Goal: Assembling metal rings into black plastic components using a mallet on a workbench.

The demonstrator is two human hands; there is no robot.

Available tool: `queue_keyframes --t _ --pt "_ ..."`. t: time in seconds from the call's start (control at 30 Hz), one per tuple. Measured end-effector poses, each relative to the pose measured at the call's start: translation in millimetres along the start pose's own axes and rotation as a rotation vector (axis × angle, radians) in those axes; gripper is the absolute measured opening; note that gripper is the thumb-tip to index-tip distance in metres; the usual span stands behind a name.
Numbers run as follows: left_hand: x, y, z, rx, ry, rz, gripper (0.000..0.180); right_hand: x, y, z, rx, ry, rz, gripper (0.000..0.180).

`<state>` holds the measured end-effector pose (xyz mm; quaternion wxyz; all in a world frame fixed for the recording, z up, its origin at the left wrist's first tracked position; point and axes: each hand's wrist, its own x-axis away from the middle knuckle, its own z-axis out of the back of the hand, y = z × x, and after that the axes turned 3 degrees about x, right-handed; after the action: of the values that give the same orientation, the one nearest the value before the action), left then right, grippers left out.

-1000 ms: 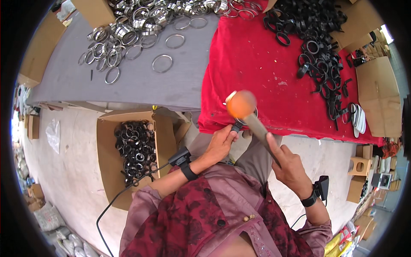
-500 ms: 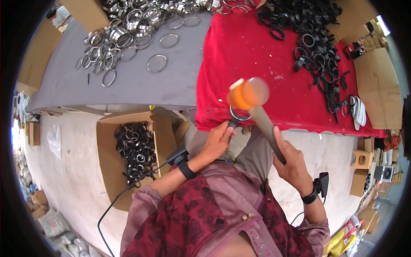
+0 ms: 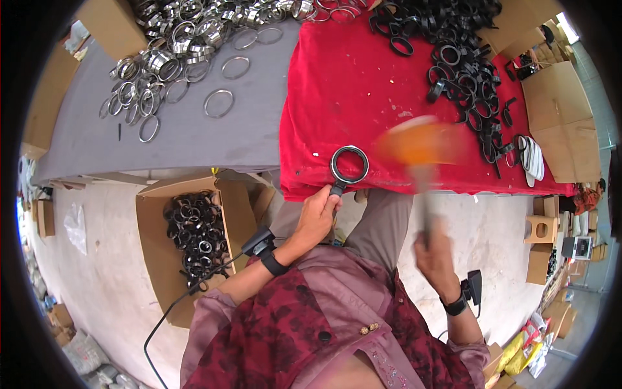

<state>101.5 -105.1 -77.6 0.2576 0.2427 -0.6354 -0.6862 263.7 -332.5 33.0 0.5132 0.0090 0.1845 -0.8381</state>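
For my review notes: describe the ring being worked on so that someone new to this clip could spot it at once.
Find the red cloth covering the right half of the table. At its near edge, just above the left hand, a single dark ring lies flat, with the left hand at a short stub on its near side. Unlike the black rings heaped at the far right, it lies alone, beside the blurred orange mallet head.

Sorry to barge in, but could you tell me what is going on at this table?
A person holds a black ring assembly at the near edge of the red cloth with the left hand. The right hand grips an orange-headed mallet, blurred with motion just right of the ring. Metal rings lie on the grey cloth, black rings on the red, more in a cardboard box.
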Motion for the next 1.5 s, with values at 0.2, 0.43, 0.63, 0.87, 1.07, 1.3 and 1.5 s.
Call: queue_keyframes --t 0.2,0.43,0.63,0.87,1.07,1.3,1.5 --pt "3 2 13 -0.008 0.012 -0.001 0.024 -41 -25 63 -0.423 0.006 -0.514 0.026" --pt "0 4 11 0.033 -0.012 0.023 0.020 -62 -12 16 -0.169 0.204 -0.102 0.031" --pt "8 5 15 0.009 -0.002 0.029 0.021 -122 -25 81 -0.052 0.034 -0.104 0.027" --pt "2 8 13 0.003 0.017 0.007 0.022 -121 -41 67 0.073 -0.032 0.140 0.042" --pt "6 1 10 0.016 0.057 -0.018 0.021 -153 -61 90 -0.083 -0.303 -0.008 0.026" --pt "-2 -2 10 0.027 0.035 -0.046 0.022 -99 -46 54 0.120 -0.349 0.130 0.033" --pt "1 -5 14 -0.008 0.015 -0.011 0.023 -121 -78 88 0.059 -0.276 0.163 0.031"
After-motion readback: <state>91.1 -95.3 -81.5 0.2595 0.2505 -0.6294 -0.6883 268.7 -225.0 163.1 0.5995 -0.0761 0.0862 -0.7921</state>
